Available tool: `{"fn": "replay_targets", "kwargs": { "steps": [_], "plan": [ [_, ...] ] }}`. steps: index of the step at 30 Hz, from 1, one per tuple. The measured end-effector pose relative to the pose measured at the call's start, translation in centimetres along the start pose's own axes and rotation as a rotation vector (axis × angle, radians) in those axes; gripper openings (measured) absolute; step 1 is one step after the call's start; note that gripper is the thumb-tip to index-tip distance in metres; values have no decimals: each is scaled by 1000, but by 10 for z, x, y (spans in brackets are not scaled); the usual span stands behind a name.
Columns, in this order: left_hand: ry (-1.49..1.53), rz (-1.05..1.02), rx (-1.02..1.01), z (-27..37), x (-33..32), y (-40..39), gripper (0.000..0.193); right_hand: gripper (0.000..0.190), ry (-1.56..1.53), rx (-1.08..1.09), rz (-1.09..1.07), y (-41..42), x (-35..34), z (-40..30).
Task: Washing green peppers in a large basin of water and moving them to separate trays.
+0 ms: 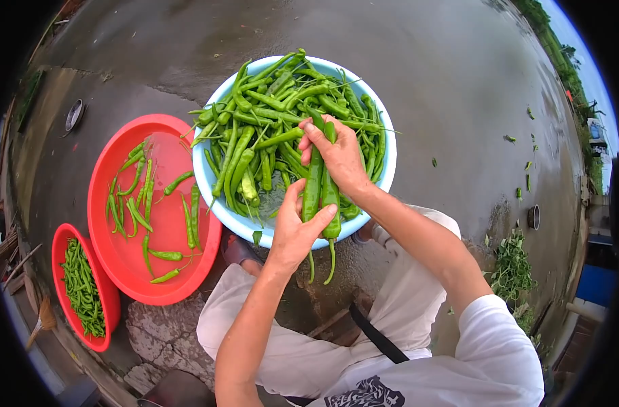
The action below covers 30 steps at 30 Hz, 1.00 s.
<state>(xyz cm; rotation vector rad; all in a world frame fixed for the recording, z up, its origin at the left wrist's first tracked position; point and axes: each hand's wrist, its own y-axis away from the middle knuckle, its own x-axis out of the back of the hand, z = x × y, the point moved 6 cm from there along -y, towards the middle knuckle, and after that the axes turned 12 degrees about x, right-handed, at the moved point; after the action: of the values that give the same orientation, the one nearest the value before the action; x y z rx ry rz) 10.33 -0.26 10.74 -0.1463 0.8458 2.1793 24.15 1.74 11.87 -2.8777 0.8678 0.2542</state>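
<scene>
Two long green chili peppers (331, 208) lie side by side between my hands, their thin stems pointing down towards my lap. My left hand (297, 226) grips them near the stem end, its thumb across the right-hand pepper. Around their upper part my right hand (340, 155) is closed, with another pepper tip poking out above the fingers. Both hands are over the near side of a pale blue basin (387, 132), heaped with wet green peppers (284, 99). A little water shows at the bottom of the heap.
To the left, a large red basin (136, 277) holds water and scattered peppers. A smaller red tub (112, 300) full of small green peppers stands beside it. Pulled green plants (513, 262) and a small metal bowl (533, 217) lie on the wet concrete at right.
</scene>
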Motion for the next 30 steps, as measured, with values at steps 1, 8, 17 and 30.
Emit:
{"fn": "replay_targets", "kwargs": {
  "steps": [1, 8, 17, 30],
  "plan": [
    [-2, 1, -2, -3, 2, -3, 45, 18, 10, -3, 0, 4, -2, 1],
    [94, -116, 142, -4, 5, -6, 30, 33, -221, -118, -224, 22, -23, -8],
    [249, -254, 205, 1, -18, 1, 45, 27, -144, -269, -108, 2, 0, -13],
    [-108, -99, 91, 12, -14, 4, 53, 29, -163, -240, -197, -3, 2, -28]
  ]
}}
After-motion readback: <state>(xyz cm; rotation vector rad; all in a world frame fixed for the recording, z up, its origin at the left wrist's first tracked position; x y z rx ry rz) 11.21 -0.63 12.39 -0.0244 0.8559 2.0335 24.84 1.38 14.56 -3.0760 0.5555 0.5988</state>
